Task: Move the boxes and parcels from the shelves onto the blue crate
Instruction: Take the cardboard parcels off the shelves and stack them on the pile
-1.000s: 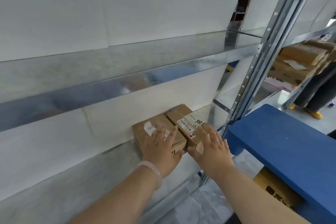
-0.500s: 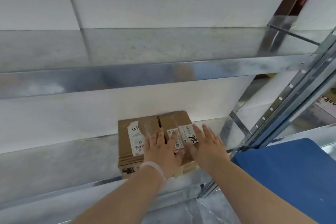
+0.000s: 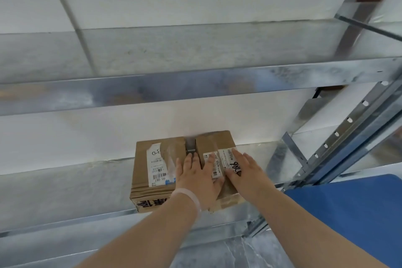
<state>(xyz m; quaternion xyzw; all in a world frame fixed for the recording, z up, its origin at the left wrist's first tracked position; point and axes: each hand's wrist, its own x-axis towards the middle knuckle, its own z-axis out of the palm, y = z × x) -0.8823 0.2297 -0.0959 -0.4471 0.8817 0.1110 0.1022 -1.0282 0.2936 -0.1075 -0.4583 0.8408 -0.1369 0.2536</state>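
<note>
Brown cardboard, taped and labelled: two boxes sit side by side on the lower shelf (image 3: 65, 193) of a galvanised rack, near its front lip and backed by the white wall; the larger left box (image 3: 150, 172) carries a tall white label, and the smaller right box (image 3: 214, 140) has labels with a handwritten number.

The left grip (image 3: 196, 178), a bare hand with a pale band (image 3: 190, 197) at the wrist, lies flat with fingers spread across the seam where the boxes meet, touching both tops; the right grip (image 3: 245, 172) rests flat, fingers straight and slightly fanned, on the right box's labelled top. Neither hand curls round an edge or pinches anything; the palms only press down.

That flat, bridging placement reads as a way to treat the pair as one load: most likely to drag them together toward the shelf lip, since the upper shelf (image 3: 174, 91) hangs low overhead and leaves little room to lift straight up.

The blue crate (image 3: 348, 213) waits at lower right, just beside the rack's perforated upright (image 3: 339, 135); what shows of its top is bare. Both boxes remain on the shelf, so the transfer is not yet made; the next move probably calls for sliding them forward until fingers can hook the far or side edges, taking care that the smaller box does not split away from its neighbour.
</note>
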